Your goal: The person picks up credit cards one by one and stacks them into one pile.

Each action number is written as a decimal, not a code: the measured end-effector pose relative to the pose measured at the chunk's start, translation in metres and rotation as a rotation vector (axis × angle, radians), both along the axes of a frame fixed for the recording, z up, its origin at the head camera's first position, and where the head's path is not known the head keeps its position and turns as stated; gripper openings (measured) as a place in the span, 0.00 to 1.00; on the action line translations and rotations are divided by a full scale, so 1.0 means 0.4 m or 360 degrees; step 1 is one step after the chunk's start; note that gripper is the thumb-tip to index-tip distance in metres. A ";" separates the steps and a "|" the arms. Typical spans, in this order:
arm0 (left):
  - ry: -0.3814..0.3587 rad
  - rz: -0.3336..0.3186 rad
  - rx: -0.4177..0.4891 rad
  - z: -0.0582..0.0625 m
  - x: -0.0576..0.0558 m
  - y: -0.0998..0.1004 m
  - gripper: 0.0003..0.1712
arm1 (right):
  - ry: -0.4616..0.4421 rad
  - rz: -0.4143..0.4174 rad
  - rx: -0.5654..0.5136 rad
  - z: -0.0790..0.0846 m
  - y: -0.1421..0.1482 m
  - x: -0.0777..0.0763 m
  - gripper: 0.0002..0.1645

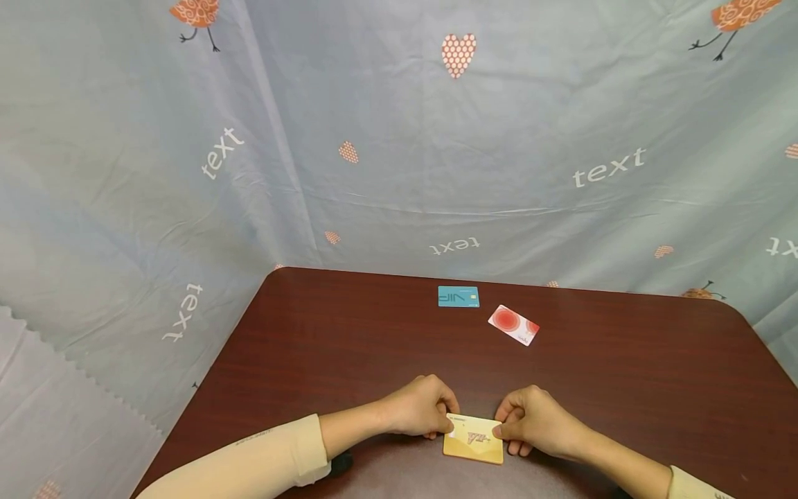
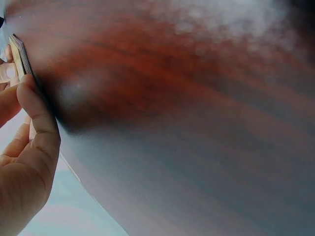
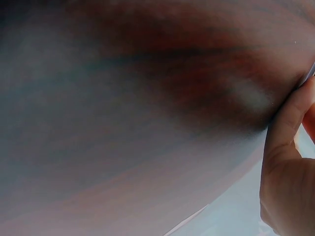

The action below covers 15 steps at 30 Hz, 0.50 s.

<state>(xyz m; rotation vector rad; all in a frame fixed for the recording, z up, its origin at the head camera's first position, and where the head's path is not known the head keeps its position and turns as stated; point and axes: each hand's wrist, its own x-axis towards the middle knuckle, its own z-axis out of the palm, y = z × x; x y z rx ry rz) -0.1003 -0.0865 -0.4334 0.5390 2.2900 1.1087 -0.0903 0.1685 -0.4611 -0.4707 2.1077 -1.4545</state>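
A small stack of cards with a yellow VISA-style card [image 1: 472,445] on top is near the front edge of the table. My left hand [image 1: 422,407] pinches its left side between thumb and fingers. On the opposite side, my right hand [image 1: 537,424] pinches the right edge the same way. In the left wrist view, the stack's edge [image 2: 19,55] shows layers of cards, too thin to count. Only a sliver of the stack [image 3: 309,73] appears in the right wrist view, past the right hand's thumb.
Farther back on the dark red-brown table [image 1: 349,326] lie a blue VIP card [image 1: 458,296] and a white card with red circles [image 1: 514,326], set at an angle. A printed grey-blue curtain [image 1: 399,173] hangs behind the table and along its left side.
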 end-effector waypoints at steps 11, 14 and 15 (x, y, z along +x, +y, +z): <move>0.0011 0.0007 -0.0012 -0.008 -0.001 0.001 0.08 | 0.0030 -0.0017 0.0038 0.001 -0.003 0.000 0.06; 0.0003 0.0009 -0.0011 -0.009 -0.002 0.000 0.08 | 0.0059 -0.0022 0.0071 0.001 -0.004 0.001 0.06; 0.0002 0.0010 -0.0011 -0.010 -0.003 0.000 0.08 | 0.0066 -0.0024 0.0079 0.002 -0.005 0.002 0.06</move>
